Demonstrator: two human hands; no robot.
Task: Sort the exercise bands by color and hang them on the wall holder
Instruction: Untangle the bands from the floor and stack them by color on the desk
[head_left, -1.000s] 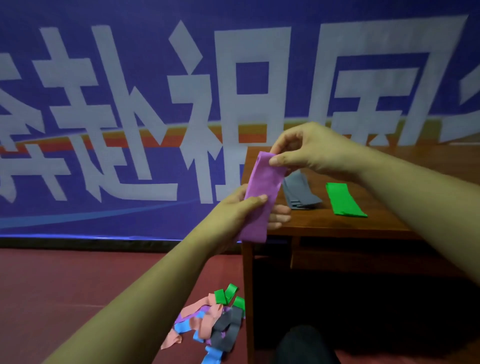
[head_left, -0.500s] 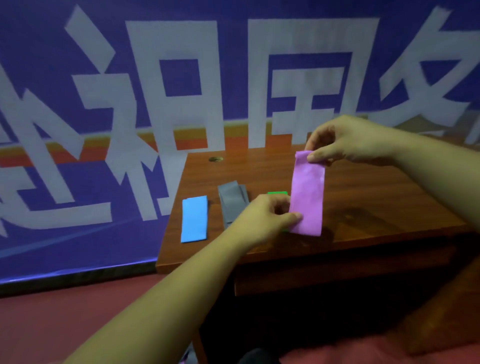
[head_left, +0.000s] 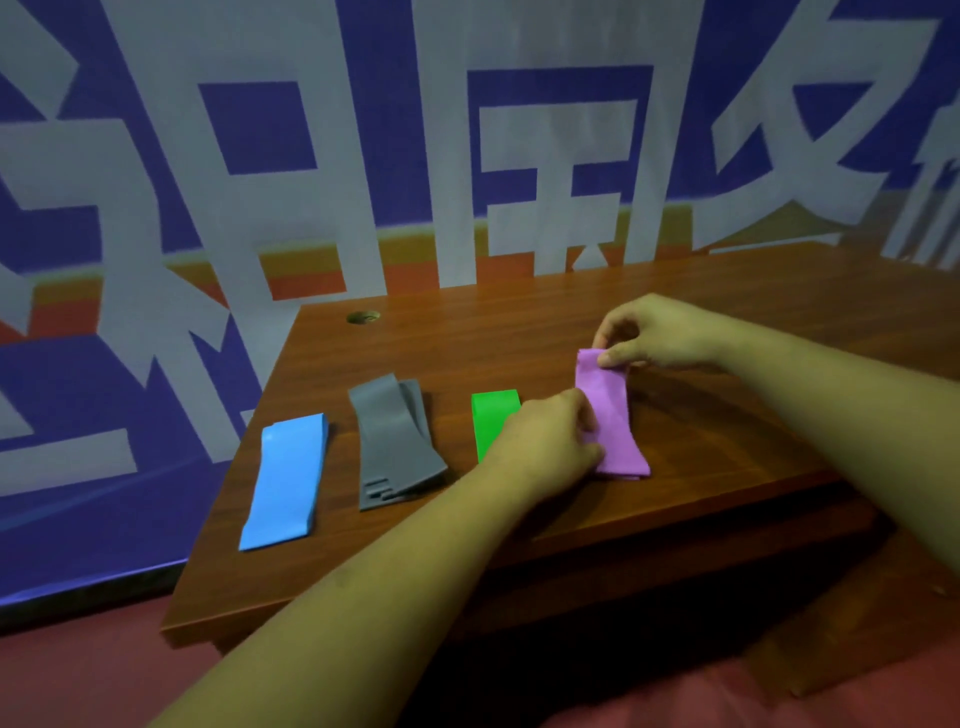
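On your table (head_left: 727, 415), left to right: blue band (head_left: 284, 480), grey bands (head_left: 395, 441), green band (head_left: 491, 415). Your left hand (head_left: 545, 447) pinches the purple band (head_left: 610, 415) near its lower end, your right hand (head_left: 654, 335) its far end. The banner (head_left: 363, 156) behind bears cropped white Chinese characters.

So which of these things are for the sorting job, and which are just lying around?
For the job: purple band, pinched by the left hand and right hand; green band, grey bands and blue band, lying on the table.
Just there: wall banner; round hole in the tabletop.
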